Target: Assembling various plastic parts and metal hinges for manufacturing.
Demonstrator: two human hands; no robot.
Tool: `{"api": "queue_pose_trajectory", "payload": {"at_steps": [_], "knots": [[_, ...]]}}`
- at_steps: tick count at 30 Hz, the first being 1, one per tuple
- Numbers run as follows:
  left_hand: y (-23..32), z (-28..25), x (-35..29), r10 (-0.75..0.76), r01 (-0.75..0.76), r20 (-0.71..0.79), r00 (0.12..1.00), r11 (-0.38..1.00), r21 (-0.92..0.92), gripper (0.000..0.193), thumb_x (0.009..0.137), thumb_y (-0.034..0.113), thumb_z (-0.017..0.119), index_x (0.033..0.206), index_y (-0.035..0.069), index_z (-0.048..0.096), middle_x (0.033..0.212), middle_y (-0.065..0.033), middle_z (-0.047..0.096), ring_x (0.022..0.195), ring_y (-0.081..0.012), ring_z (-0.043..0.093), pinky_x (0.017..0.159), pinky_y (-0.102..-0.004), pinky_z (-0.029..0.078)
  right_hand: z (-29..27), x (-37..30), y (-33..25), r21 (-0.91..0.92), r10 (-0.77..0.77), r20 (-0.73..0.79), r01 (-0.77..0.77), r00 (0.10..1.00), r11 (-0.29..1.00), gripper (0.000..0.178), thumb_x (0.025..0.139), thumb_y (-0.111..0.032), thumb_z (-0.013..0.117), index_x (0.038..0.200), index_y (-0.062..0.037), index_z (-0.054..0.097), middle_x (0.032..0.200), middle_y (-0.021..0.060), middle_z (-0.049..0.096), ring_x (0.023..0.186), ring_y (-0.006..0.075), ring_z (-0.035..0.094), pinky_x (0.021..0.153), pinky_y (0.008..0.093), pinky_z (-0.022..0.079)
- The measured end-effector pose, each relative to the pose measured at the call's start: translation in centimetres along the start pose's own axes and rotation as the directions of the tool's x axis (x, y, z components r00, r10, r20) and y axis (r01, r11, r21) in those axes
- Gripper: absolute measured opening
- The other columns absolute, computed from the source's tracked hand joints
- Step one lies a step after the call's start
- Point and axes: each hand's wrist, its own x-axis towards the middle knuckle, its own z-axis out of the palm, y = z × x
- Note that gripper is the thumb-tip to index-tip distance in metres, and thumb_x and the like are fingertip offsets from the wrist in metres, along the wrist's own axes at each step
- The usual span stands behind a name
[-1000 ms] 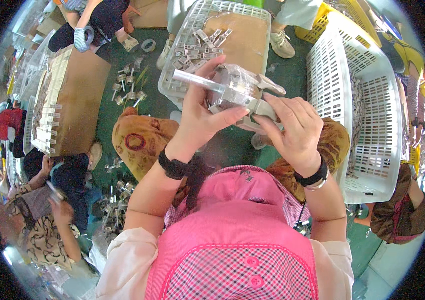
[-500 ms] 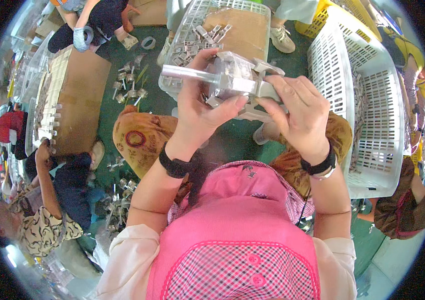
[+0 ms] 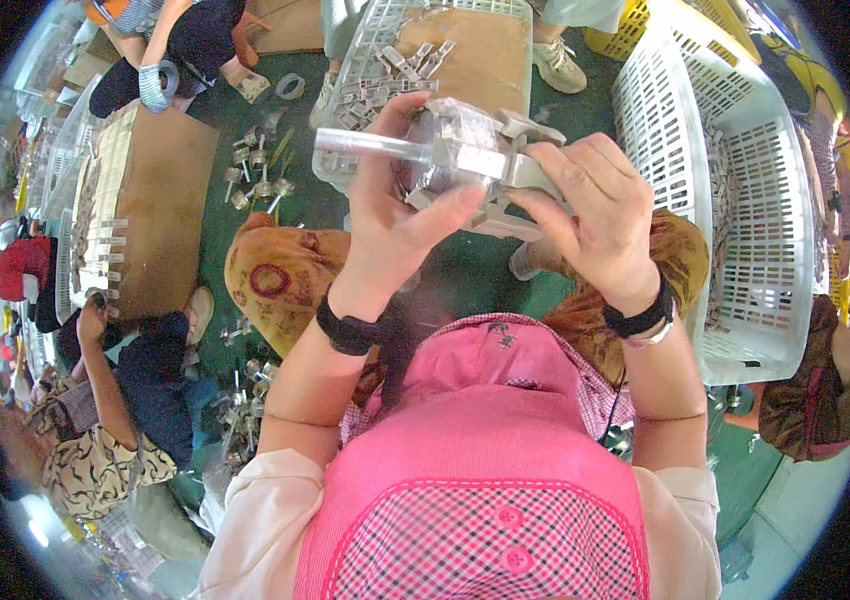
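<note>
Before me, above my knees, is a metal assembly (image 3: 473, 160) with a round body, a long shaft pointing left and several flat clip-like arms on its right side. My left hand (image 3: 385, 225) is wrapped round the body, thumb along its near side and the shaft sticking out past the fingers. At the right end, my right hand (image 3: 600, 220) pinches one flat grey metal clip (image 3: 535, 177) between thumb and fingers. This clip touches the body; whether it is fixed there I cannot tell. Part of the body is hidden behind my left fingers.
Beyond my hands stands a translucent crate (image 3: 525, 60) with cardboard and several loose metal clips (image 3: 375, 92) on top. A tall white slotted basket (image 3: 757, 340) holding metal pieces is at my right. Shafted metal parts (image 3: 263, 188) lie on the green floor. A co-worker's hand (image 3: 93, 318) reaches a cardboard-covered stack (image 3: 160, 215).
Both hands keep their grip, with the assembly shifted slightly left. My right hand has tilted a little around the clip. The whole view has moved slightly.
</note>
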Motion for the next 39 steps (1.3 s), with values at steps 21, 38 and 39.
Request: {"api": "queue_pose_trajectory", "payload": {"at_steps": [21,38,39], "knots": [[-0.8,-0.3,0.2,-0.118,0.124,0.066,0.991,0.987,-0.101,0.088,0.063,0.015,0.085,0.133,0.003,0.034,0.123,-0.0087,0.047,0.112,-0.0170,0.048,0.094,-0.0309,0.042,0.1,-1.6,-1.1,0.136,0.300,-0.177,-0.279,0.937,0.951,0.033,0.074,-0.015,0.070,0.102,0.0000,0.063,0.084,0.0117,0.063,0.073,0.0252,0.060,0.069,0.0359,0.047],[-1.0,1.2,-1.0,0.041,-0.040,-0.101,0.994,0.999,0.009,0.081,0.068,0.027,0.080,0.130,0.000,0.035,0.117,-0.0107,0.049,0.105,-0.0178,0.052,0.089,-0.0306,0.044,1.1,-2.1,-3.6,0.096,0.322,-0.076,-0.314,0.944,0.945,0.034,0.070,-0.016,0.075,0.098,-0.0018,0.061,0.069,0.0110,0.060,0.058,0.0273,0.060,0.051,0.0343,0.048],[-1.0,1.2,-1.0,0.062,-0.059,-0.084,0.995,0.998,0.033,0.082,0.068,0.027,0.080,0.130,0.000,0.034,0.117,-0.0109,0.049,0.105,-0.0176,0.052,0.088,-0.0303,0.045,0.8,-2.1,-3.4,0.066,0.278,-0.070,-0.274,0.958,0.960,0.035,0.070,-0.018,0.075,0.098,-0.0015,0.061,0.070,0.0110,0.060,0.059,0.0269,0.060,0.051,0.0342,0.047]]}}
